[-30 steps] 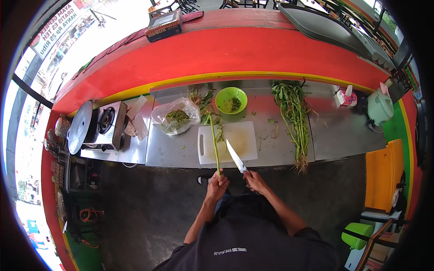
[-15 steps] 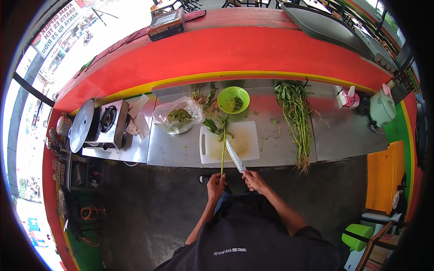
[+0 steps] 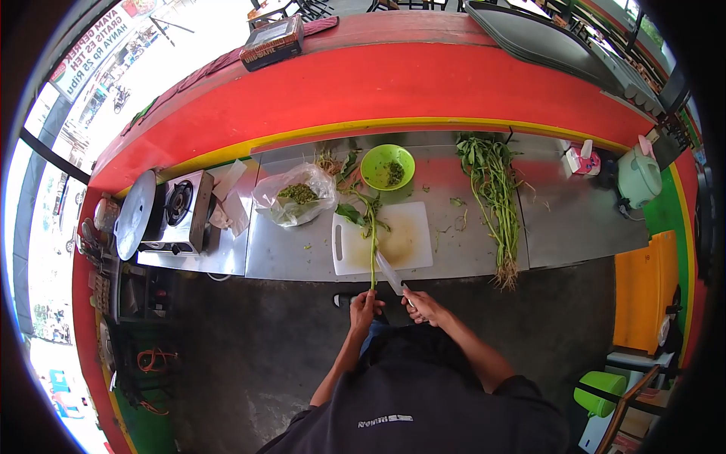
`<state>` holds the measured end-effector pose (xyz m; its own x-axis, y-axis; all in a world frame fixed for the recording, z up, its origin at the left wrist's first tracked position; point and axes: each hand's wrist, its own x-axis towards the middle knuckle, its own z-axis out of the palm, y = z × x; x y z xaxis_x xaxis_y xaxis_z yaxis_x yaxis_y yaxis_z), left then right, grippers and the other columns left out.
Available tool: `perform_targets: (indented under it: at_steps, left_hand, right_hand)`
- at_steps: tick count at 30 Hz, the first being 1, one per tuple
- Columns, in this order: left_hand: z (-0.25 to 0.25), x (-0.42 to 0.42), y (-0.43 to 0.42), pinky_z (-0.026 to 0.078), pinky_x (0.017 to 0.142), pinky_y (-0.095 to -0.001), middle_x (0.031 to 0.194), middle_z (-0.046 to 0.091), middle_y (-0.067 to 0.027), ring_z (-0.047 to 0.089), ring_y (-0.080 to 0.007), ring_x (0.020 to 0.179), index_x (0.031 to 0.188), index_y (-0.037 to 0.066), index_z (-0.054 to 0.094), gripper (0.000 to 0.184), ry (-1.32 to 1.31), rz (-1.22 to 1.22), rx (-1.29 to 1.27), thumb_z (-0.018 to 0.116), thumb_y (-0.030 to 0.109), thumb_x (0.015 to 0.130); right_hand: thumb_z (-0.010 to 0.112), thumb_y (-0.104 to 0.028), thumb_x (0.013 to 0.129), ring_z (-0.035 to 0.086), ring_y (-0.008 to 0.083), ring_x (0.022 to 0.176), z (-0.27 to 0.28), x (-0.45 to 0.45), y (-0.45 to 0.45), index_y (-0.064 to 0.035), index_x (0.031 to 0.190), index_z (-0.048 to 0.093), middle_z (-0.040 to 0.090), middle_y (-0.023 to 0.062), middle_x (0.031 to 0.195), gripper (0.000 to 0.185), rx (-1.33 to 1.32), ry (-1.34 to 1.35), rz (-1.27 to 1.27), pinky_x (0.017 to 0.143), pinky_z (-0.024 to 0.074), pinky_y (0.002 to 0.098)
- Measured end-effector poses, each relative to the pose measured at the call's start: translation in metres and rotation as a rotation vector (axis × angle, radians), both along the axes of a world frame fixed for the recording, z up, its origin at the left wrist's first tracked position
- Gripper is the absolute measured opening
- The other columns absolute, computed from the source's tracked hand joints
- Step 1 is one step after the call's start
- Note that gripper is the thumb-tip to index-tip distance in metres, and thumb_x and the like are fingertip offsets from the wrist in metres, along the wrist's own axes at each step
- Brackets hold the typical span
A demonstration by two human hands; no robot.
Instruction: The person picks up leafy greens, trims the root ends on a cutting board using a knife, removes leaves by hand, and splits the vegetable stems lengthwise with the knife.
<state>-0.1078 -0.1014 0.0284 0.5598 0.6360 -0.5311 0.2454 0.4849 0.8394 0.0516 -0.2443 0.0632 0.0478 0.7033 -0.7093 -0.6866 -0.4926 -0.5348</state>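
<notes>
Red wall and dark floor flank a steel counter bearing a white cutting board. A leafy stalk crosses the board, its near end pinched in the left hand; the right hand grips a knife alongside.

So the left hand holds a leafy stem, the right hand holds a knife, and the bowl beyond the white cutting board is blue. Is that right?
Not quite: the bowl is bright green, not blue, as the head view shows. The left hand does hold the leafy stem, and the right hand the knife.
</notes>
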Motion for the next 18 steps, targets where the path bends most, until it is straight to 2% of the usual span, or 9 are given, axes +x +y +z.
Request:
perform_targets:
  at_steps: [5, 7, 8, 10, 11, 13, 14, 16, 18]
  left_hand:
    - [0.006, 0.003, -0.002, 0.042, 0.055, -0.0212, 0.079, 0.07, -0.0076, 0.057, -0.0085, 0.058, 0.112, 0.001, 0.06, 0.038, 0.028, -0.021, -0.014, 0.053, 0.036, 0.101]
    - [0.011, 0.003, -0.001, 0.043, 0.056, -0.0208, 0.08, 0.07, -0.0067, 0.056, -0.0081, 0.059, 0.112, 0.001, 0.06, 0.038, 0.023, -0.027, -0.028, 0.053, 0.037, 0.101]
    - [0.011, 0.003, 0.0, 0.043, 0.056, -0.0205, 0.081, 0.069, -0.0056, 0.056, -0.008, 0.06, 0.113, 0.002, 0.06, 0.037, -0.039, 0.011, -0.102, 0.054, 0.037, 0.101]
    - [0.019, 0.003, 0.003, 0.043, 0.057, -0.0202, 0.082, 0.069, -0.0045, 0.055, -0.0079, 0.061, 0.113, 0.003, 0.06, 0.037, -0.1, 0.049, -0.174, 0.054, 0.037, 0.101]
    - [0.022, 0.002, 0.004, 0.044, 0.058, -0.0201, 0.082, 0.068, -0.0039, 0.055, -0.0079, 0.062, 0.113, 0.004, 0.06, 0.036, -0.157, 0.066, -0.229, 0.055, 0.037, 0.1]
    - [0.034, 0.004, 0.007, 0.044, 0.059, -0.0199, 0.082, 0.067, -0.0032, 0.054, -0.0079, 0.062, 0.113, 0.004, 0.06, 0.035, -0.213, 0.08, -0.284, 0.055, 0.036, 0.1]
    - [0.039, 0.005, 0.008, 0.045, 0.059, -0.02, 0.082, 0.068, -0.004, 0.054, -0.0081, 0.061, 0.112, 0.004, 0.06, 0.033, -0.243, 0.08, -0.263, 0.056, 0.035, 0.1]
    - [0.042, 0.005, 0.008, 0.045, 0.06, -0.02, 0.082, 0.068, -0.0047, 0.054, -0.0083, 0.061, 0.112, 0.005, 0.06, 0.032, -0.276, 0.085, -0.24, 0.056, 0.034, 0.1]
    - [0.041, 0.004, 0.008, 0.049, 0.061, -0.022, 0.084, 0.07, -0.0083, 0.059, -0.0102, 0.063, 0.11, 0.003, 0.06, 0.029, -0.17, 0.169, -0.075, 0.06, 0.029, 0.099]
  right_hand:
    - [0.045, -0.051, 0.1, 0.034, 0.0057, 0.044, -0.016, -0.003, -0.002, -0.0082, 0.093, 0.05, 0.036, -0.0056, 0.06, 0.044, -0.055, -0.113, 0.043, 0.04, 0.0313, 0.0237]
    - [0.046, -0.049, 0.1, 0.048, 0.0123, 0.046, -0.028, -0.003, -0.003, -0.004, 0.09, 0.055, 0.049, 0.0034, 0.061, 0.047, -0.094, -0.592, 0.169, 0.04, 0.0395, 0.0307]
    - [0.046, -0.049, 0.1, 0.048, 0.0123, 0.046, -0.036, -0.004, -0.002, -0.004, 0.09, 0.055, 0.049, 0.0034, 0.061, 0.047, -0.094, -0.593, 0.166, 0.04, 0.0395, 0.0307]
    - [0.047, -0.046, 0.1, 0.06, 0.0208, 0.05, -0.05, -0.007, 0.0, 0.0002, 0.086, 0.059, 0.06, 0.0147, 0.068, 0.05, -0.083, -0.997, 0.199, 0.044, 0.0457, 0.0376]
    - [0.047, -0.046, 0.1, 0.06, 0.0208, 0.05, -0.056, -0.006, -0.001, 0.0002, 0.086, 0.059, 0.06, 0.0147, 0.068, 0.05, -0.082, -0.997, 0.198, 0.044, 0.0457, 0.0376]
    - [0.049, -0.043, 0.098, 0.064, 0.0474, 0.088, -0.056, -0.005, -0.001, 0.0054, 0.094, 0.064, 0.065, 0.0313, 0.091, 0.051, -0.109, -1.065, 0.232, 0.078, 0.0494, 0.0523]
    - [0.049, -0.043, 0.098, 0.064, 0.0474, 0.088, -0.059, -0.006, -0.001, 0.0054, 0.094, 0.064, 0.065, 0.0313, 0.091, 0.051, -0.108, -1.064, 0.232, 0.078, 0.0494, 0.0523]
    - [0.048, -0.045, 0.099, 0.061, 0.0232, 0.05, -0.085, -0.007, -0.002, 0.0005, 0.086, 0.061, 0.061, 0.0159, 0.07, 0.049, 0.051, -1.296, 0.158, 0.044, 0.0457, 0.0398]
    - [0.048, -0.046, 0.099, 0.059, 0.0204, 0.049, -0.07, -0.004, -0.003, -0.001, 0.086, 0.06, 0.059, 0.0123, 0.067, 0.048, 0.011, -1.121, 0.162, 0.043, 0.0445, 0.0375]
